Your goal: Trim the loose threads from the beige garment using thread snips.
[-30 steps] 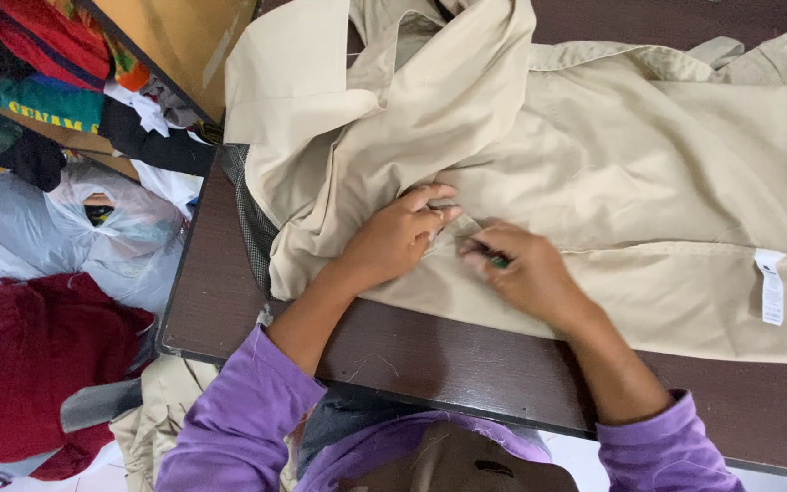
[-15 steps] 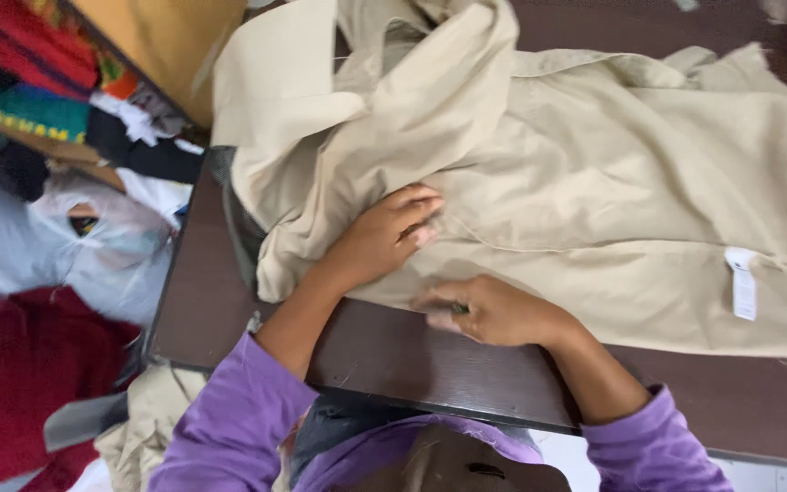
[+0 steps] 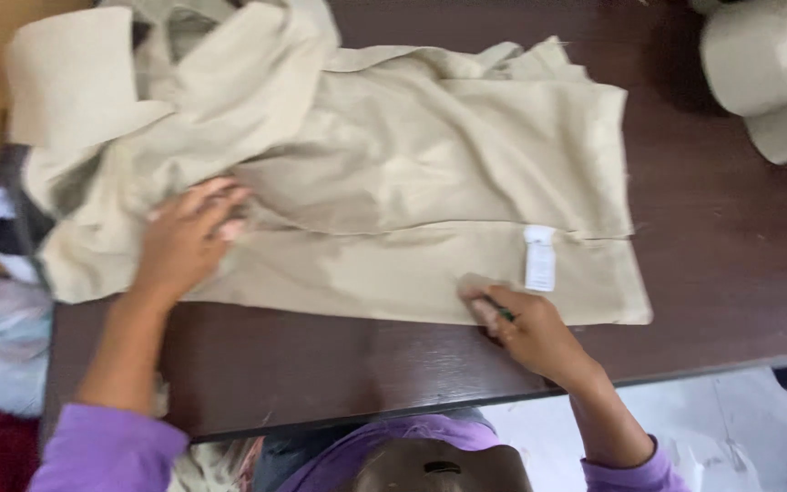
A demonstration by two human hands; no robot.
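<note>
Two hands (image 3: 184, 241) (image 3: 526, 328), seemingly one garment (image 3: 412, 182).

left hand (image 3: 184, 239): flat, palm down, fingers spread | right hand (image 3: 526, 330): curled, fingertips pinched, arm bent

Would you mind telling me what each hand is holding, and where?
The right hand pinches the beige garment at its near hem; the left hand only presses flat on it.
</note>
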